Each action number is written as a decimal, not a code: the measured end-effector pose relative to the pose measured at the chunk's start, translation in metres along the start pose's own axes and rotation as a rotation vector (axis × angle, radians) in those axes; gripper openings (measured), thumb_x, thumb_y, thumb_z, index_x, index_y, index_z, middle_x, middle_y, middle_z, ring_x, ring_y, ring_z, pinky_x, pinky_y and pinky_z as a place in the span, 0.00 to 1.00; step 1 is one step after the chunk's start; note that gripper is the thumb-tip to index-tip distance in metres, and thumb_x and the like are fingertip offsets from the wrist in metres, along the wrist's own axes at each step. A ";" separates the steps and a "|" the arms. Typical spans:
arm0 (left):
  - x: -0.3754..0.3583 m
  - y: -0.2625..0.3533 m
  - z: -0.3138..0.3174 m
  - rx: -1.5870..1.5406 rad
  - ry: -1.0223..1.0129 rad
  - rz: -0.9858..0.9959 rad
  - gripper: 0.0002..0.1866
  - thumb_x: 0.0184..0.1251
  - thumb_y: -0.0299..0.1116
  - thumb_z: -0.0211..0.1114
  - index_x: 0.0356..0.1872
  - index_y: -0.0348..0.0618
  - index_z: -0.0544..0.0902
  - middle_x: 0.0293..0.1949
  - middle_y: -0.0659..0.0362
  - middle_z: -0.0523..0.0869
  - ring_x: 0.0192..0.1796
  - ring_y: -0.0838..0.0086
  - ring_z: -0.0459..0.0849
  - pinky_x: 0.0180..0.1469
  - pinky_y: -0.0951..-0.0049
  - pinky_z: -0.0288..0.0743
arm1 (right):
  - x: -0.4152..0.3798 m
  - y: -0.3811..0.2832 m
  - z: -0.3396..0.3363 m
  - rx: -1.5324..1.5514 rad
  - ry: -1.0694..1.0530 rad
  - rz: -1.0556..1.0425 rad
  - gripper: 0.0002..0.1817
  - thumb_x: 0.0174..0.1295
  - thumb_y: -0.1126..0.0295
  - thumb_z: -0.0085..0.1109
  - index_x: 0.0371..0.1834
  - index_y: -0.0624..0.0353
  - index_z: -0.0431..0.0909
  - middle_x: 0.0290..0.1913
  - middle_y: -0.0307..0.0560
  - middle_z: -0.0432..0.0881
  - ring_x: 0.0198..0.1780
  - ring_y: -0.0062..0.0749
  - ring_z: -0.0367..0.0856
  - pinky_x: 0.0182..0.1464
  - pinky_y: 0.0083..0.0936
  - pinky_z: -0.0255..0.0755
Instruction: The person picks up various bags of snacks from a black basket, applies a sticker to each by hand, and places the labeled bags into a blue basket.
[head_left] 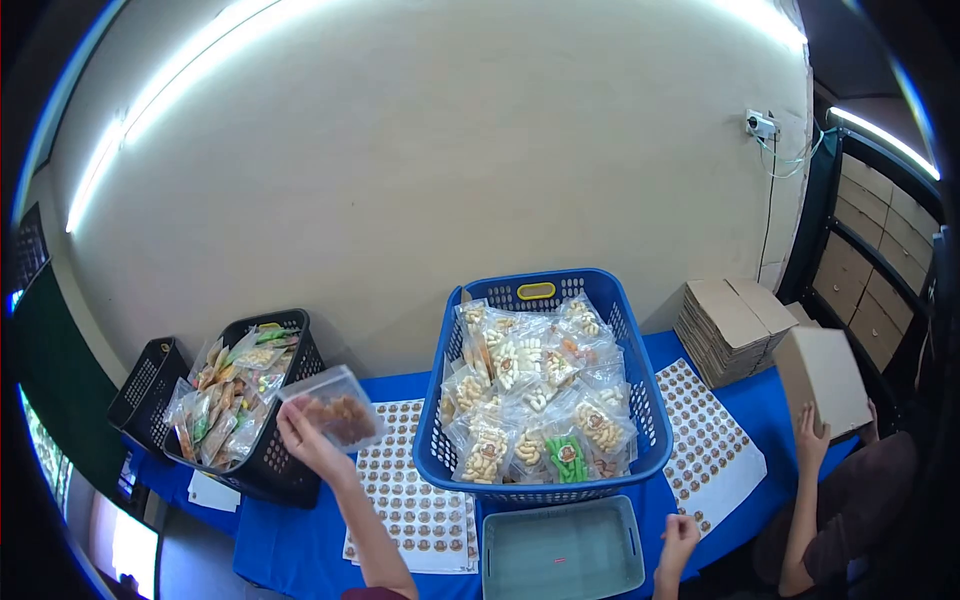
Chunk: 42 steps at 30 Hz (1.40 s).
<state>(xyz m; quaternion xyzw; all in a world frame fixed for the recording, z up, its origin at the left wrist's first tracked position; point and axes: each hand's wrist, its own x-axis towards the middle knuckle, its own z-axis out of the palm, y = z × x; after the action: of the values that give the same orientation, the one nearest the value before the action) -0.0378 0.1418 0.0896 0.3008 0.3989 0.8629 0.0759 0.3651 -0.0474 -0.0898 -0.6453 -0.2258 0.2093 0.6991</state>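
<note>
Right hand (679, 537) resting half-curled, holding nothing, at 3 o'clock of grey tray (562, 548). Left hand (305, 438) pinching snack pouch (335, 408) by edge, hovering beside black basket (268, 440) at 10 o'clock; loose grip risking drop onto sticker sheet (415, 495), short of rim.

A blue basket (630, 330) of packets, sticker sheets (415, 500), a grey tray (560, 585) — flat cardboard boxes (725, 325) stacked beyond.
</note>
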 end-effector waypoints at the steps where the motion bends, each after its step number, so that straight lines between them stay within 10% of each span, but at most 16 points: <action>1: -0.010 0.007 0.011 -0.053 -0.025 -0.039 0.14 0.71 0.40 0.47 0.38 0.39 0.73 0.36 0.60 0.76 0.40 0.77 0.75 0.45 0.76 0.67 | 0.005 -0.001 -0.006 0.002 0.033 -0.018 0.05 0.59 0.73 0.54 0.27 0.60 0.71 0.23 0.33 0.68 0.23 0.14 0.64 0.26 0.12 0.60; 4: -0.059 0.005 0.049 -0.117 -0.249 -0.001 0.14 0.70 0.38 0.47 0.37 0.38 0.76 0.36 0.59 0.78 0.41 0.77 0.76 0.47 0.75 0.69 | 0.009 -0.014 0.000 0.050 0.087 -0.017 0.05 0.59 0.73 0.54 0.27 0.60 0.71 0.23 0.33 0.68 0.24 0.14 0.64 0.27 0.12 0.60; 8: -0.135 0.005 0.056 0.164 -1.239 0.042 0.16 0.69 0.38 0.48 0.50 0.40 0.75 0.54 0.54 0.75 0.55 0.68 0.74 0.58 0.69 0.64 | -0.004 -0.026 0.033 0.193 -0.092 -0.051 0.05 0.58 0.74 0.55 0.26 0.61 0.72 0.24 0.35 0.71 0.24 0.15 0.66 0.28 0.13 0.61; 13: -0.156 0.003 0.008 0.112 -1.589 0.238 0.14 0.62 0.31 0.57 0.48 0.40 0.76 0.51 0.52 0.78 0.54 0.62 0.75 0.57 0.68 0.65 | -0.032 -0.051 0.047 0.206 -0.276 -0.020 0.05 0.57 0.75 0.55 0.26 0.62 0.73 0.23 0.35 0.71 0.24 0.15 0.68 0.28 0.12 0.62; 24: -0.137 -0.043 -0.188 0.217 -0.713 -0.585 0.07 0.60 0.20 0.53 0.38 0.35 0.78 0.37 0.53 0.82 0.38 0.72 0.82 0.41 0.74 0.75 | -0.068 -0.038 0.082 0.053 -0.499 0.063 0.05 0.59 0.71 0.56 0.32 0.61 0.77 0.27 0.34 0.76 0.29 0.16 0.71 0.34 0.15 0.65; 29: -0.140 -0.052 -0.297 0.467 -0.622 -0.669 0.08 0.64 0.21 0.49 0.38 0.30 0.76 0.35 0.54 0.81 0.37 0.75 0.81 0.41 0.78 0.74 | -0.099 -0.009 0.136 0.191 -0.703 0.126 0.03 0.58 0.72 0.57 0.30 0.59 0.77 0.26 0.34 0.75 0.26 0.15 0.71 0.29 0.13 0.64; 34: -0.101 -0.040 -0.298 0.337 -0.368 -0.563 0.08 0.62 0.20 0.49 0.37 0.31 0.76 0.36 0.55 0.81 0.38 0.73 0.81 0.39 0.76 0.73 | -0.148 -0.006 0.179 0.209 -0.875 0.190 0.02 0.59 0.72 0.57 0.30 0.58 0.77 0.24 0.33 0.73 0.25 0.15 0.69 0.27 0.13 0.63; 39: -0.017 -0.017 -0.325 0.774 -0.842 -0.106 0.09 0.57 0.17 0.50 0.34 0.36 0.78 0.34 0.53 0.82 0.36 0.72 0.82 0.39 0.76 0.74 | -0.186 0.005 0.219 0.208 -0.866 0.195 0.03 0.60 0.72 0.56 0.31 0.59 0.77 0.24 0.32 0.73 0.25 0.15 0.68 0.28 0.14 0.63; 42: 0.027 -0.020 -0.355 0.744 -0.763 -0.210 0.09 0.54 0.18 0.53 0.34 0.37 0.79 0.32 0.53 0.81 0.34 0.70 0.82 0.38 0.74 0.74 | -0.218 -0.016 0.237 0.111 -0.882 0.189 0.04 0.60 0.72 0.55 0.29 0.59 0.76 0.22 0.32 0.72 0.26 0.15 0.68 0.30 0.14 0.62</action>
<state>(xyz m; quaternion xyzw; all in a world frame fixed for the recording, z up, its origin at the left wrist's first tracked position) -0.2676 -0.0635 -0.0903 0.5580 0.6494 0.4807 0.1894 0.0494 0.0151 -0.0679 -0.4739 -0.4304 0.5389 0.5474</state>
